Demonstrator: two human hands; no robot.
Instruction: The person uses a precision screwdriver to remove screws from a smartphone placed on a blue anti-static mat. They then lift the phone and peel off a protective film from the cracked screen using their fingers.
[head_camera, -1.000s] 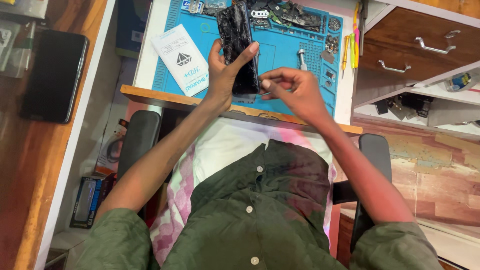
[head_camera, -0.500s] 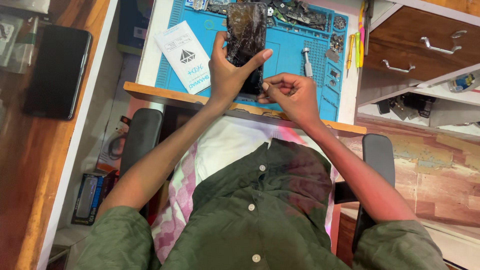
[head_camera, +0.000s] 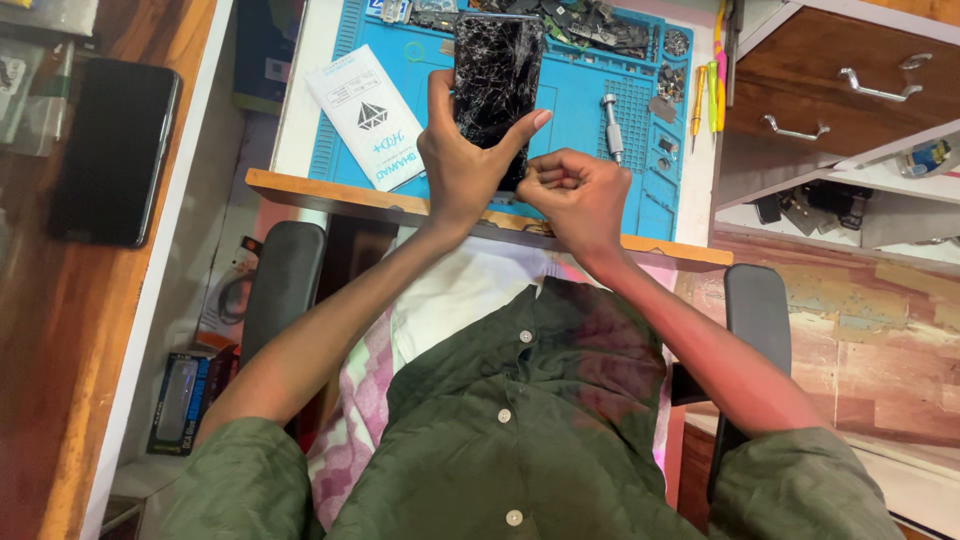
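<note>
The left hand (head_camera: 462, 160) is gripping a black smartphone with a shattered glass screen (head_camera: 497, 85) above the blue silicone work mat (head_camera: 575, 95) near the desk's front edge. The right hand (head_camera: 578, 195) is clenching into a fist at the phone's lower end, just beside the left hand.

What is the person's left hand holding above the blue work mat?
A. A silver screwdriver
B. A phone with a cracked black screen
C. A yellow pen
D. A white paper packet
B: the left hand grips a phone whose black screen is covered in cracks, over the blue mat; the silver screwdriver and white packet lie untouched on the bench.
</note>
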